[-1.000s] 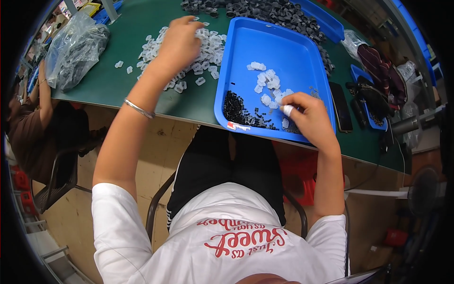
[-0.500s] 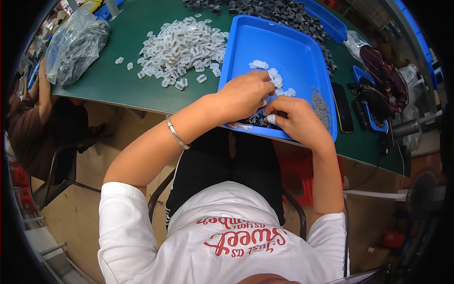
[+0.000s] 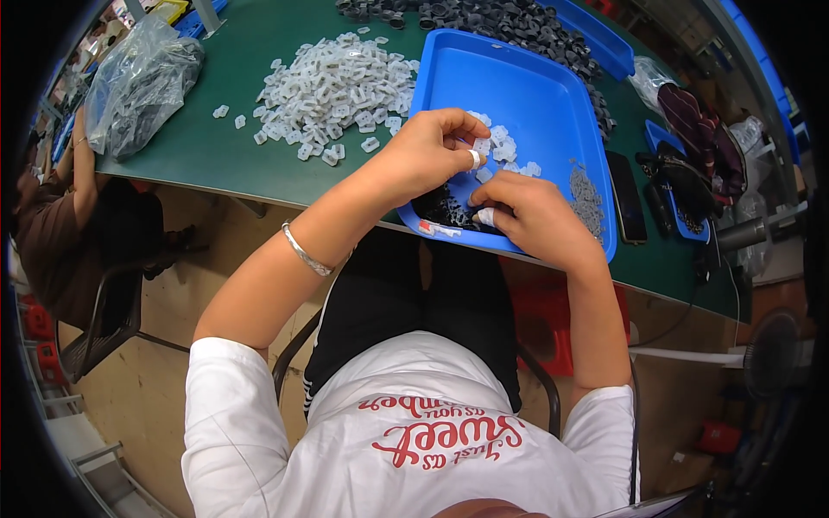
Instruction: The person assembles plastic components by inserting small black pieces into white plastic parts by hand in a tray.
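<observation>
A blue tray (image 3: 553, 104) lies on the green table (image 3: 224, 164) in front of me. My left hand (image 3: 432, 151) is over the tray's near left part, fingers curled, pinching a small white plastic piece. My right hand (image 3: 527, 216) is close beside it at the tray's near edge, fingers closed on something small that I cannot make out. Both index fingers wear white tape. Under the hands lies a heap of small black parts (image 3: 445, 209). A few white pieces (image 3: 505, 147) lie in the tray's middle, and small grey parts (image 3: 587, 194) to the right.
A big pile of white plastic pieces (image 3: 332, 86) lies left of the tray. Black ring parts (image 3: 484, 22) stretch along the far side. A clear plastic bag (image 3: 138, 82) sits far left, a phone (image 3: 626, 207) to the right. Another person (image 3: 52, 207) sits at left.
My left hand came back from the white pile to the tray and now meets my right hand over the black parts. The right hand shifted slightly left.
</observation>
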Demonstrator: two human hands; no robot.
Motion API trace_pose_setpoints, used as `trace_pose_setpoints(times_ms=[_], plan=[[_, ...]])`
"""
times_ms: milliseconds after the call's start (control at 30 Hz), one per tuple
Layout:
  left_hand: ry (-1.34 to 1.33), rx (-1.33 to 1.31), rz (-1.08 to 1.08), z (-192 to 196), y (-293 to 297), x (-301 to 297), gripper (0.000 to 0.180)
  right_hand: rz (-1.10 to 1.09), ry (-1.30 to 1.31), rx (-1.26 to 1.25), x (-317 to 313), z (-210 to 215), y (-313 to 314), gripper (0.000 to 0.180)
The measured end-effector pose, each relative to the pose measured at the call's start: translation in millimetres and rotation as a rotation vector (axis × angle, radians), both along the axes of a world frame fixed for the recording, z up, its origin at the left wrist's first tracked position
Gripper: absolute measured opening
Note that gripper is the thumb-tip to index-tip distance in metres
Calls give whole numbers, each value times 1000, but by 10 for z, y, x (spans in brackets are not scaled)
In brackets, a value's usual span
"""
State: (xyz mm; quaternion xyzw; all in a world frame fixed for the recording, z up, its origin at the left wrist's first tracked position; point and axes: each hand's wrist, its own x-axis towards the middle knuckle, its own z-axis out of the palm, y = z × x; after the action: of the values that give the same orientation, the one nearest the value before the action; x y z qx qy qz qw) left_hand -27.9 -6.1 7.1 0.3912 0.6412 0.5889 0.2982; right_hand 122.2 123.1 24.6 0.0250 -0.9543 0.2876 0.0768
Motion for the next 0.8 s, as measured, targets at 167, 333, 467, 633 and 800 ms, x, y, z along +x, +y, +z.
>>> trace_pose_setpoints(times_ms=[167, 333, 467, 633, 800], plan=[[-183, -19, -23, 48, -50, 14, 36, 22, -118, 112, -54, 25, -27, 11], [-170, 48, -24, 34, -74, 14, 36, -3, -37, -14, -56, -32, 13, 10], [-214, 14, -34, 74, -73, 37, 33, -212, -58, -381, -14, 37, 20, 5], [-253, -29, -30, 106, -51, 87, 25, -198, 116, -711, -34, -25, 97, 5], [-338, -42, -75, 98, -41, 103, 26, -278, 169, -797, -55, 16, 31, 7]])
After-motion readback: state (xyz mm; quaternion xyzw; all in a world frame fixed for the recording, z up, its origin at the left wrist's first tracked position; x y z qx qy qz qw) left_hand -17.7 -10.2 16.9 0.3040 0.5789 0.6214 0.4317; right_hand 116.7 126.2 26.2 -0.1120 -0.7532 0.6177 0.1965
